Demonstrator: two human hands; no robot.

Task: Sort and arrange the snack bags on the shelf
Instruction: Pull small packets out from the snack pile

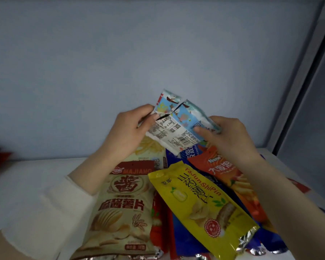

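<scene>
- the small packets (176,126) are held up in the air over the pile, between both hands and in front of the pale back wall (120,53). there seem to be two of them overlapping, with blue cartoon print and a white back carrying a barcode.
- the left hand (128,132) pinches their upper left edge, its fingers (145,108) curled round the rim with the thumb on the near face.
- the right hand (229,136) pinches the right end, with the thumb pressed flat on the blue face and the other fingers curled behind.
- these packets look very light and thin. the film is soft and crinkly and probably slick, so two held together may slide apart. a pinch on the flat sealed edges should hold better than one on the puffed middle.
- below them the other bags lie in a loose overlapping heap on the white shelf (32,177): a beige chip bag (120,209) on the left, a yellow bag (201,199) lying slantwise across the middle, an orange bag (231,175) to the right, a blue bag (188,153) under those, and a red bag (158,220) showing between the beige and yellow ones.
- these bigger bags look air-filled and light, and their contents are likely brittle, so they want a gentle grip by the crimped top or bottom seam and no squeezing.
- the glossy bags in the heap will likely slip when one is pulled out.
- a white sleeve (51,207) covers the left forearm.
</scene>
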